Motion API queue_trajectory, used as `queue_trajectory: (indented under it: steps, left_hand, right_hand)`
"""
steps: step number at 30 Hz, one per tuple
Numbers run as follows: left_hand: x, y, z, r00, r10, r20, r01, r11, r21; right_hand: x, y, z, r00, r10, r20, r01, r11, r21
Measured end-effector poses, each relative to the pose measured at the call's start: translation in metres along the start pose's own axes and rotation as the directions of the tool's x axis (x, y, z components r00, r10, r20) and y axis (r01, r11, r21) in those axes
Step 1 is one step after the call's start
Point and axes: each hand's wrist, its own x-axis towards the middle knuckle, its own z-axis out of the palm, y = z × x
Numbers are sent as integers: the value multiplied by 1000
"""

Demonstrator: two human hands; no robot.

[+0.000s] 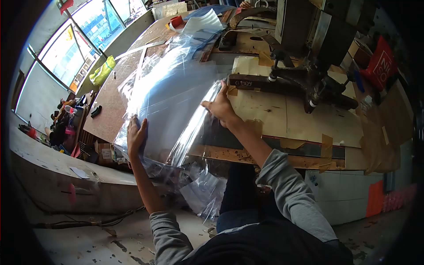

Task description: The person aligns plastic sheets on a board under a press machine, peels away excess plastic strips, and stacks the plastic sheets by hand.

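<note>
A stack of clear plastic sheets (176,84) lies over the left part of the worktable, shining in the window light. My left hand (136,136) grips its left edge, thumb on the sheet side and fingers along the outside. At the right edge, my right hand (221,106) holds a bent, glossy strip of the sheet, with thumb and forefinger apart around it. The right fingertips are close to the end of a dark metal press arm (251,82). Crumpled clear film (205,190) hangs below the table edge, near my legs.
A heavy press (309,84) stands at the right over a taped, cream-coloured board (304,119). On the brown tabletop (104,119) lie a black object (96,111) and a red tape roll (176,21). A red bag (380,64) is at far right. Cables (88,222) run low at left.
</note>
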Motion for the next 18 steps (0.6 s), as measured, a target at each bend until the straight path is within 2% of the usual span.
queue_trajectory:
  steps: [2,5,8,9,10,13,15,16,17,18]
  left_hand:
    - [1,0,-2,1000,1,-20,0,999,36]
    - [5,1,2,999,-28,-43,30,998,58]
    - [6,-1,4,997,-58,-46,60,997,52]
    - [7,-2,5,997,-54,-52,56,997,44]
    - [7,-3,5,997,-53,-57,55,998,34]
    - [5,-3,6,996,-44,-76,46,998,30]
    - [3,-3,7,996,-32,-82,34,999,30]
    - [2,-3,8,996,-38,-83,41,998,39]
    - [2,-3,8,996,-43,-84,47,998,49]
    - [3,-2,8,995,-47,-87,52,997,57]
  right_hand:
    - [-3,-4,2,1000,-13,13,12,996,93]
    - [-3,-12,16,978,-204,39,199,974,106]
    - [-21,-38,36,947,-271,173,238,953,186]
    - [-27,-48,38,929,-244,280,208,966,153]
    - [-22,-37,52,928,-310,207,297,950,92]
    - [-9,-10,58,942,-327,-73,313,937,-156]
    - [0,7,41,906,-341,-250,255,912,-320]
    - [4,18,34,929,-241,-281,195,964,-182]
    - [4,30,35,893,-250,-373,146,948,-284]
    - [-2,28,36,902,-249,-354,129,936,-328]
